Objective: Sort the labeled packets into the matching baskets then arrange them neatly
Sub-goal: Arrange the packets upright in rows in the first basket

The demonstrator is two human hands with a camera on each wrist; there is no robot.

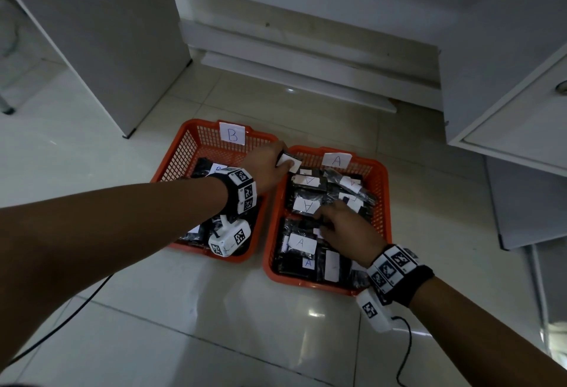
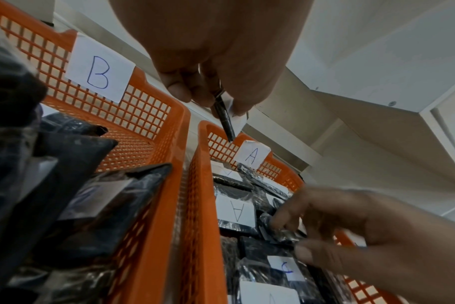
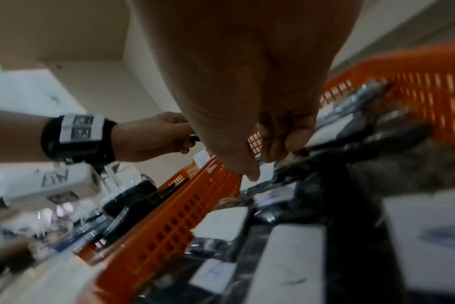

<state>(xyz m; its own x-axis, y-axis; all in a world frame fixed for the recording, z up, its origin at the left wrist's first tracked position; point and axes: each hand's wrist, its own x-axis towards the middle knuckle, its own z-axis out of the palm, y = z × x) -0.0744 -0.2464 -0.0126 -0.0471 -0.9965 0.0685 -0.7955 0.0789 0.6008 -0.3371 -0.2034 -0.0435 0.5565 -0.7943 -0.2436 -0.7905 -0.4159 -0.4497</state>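
Fingers (image 2: 286,221) of right hand (image 1: 346,230) curled, pinching black plastic-wrapped packet (image 2: 278,232) mid-pile in orange mesh basket marked A (image 1: 382,202), probably straightening. Farther off, left hand (image 1: 267,164) pinching white-labelled dark packet (image 1: 290,162) over rims between that and orange basket marked B (image 1: 184,153), seemingly mid-transfer.

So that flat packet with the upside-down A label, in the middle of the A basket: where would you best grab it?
Probably by its left edge, coming from above. The packet lies flat, label up, with other packets crowding its far and right sides, and the right hand works just right of it. The left edge, beside the basket wall, looks the freest, so a thumb-and-fingers pinch there should lift it.
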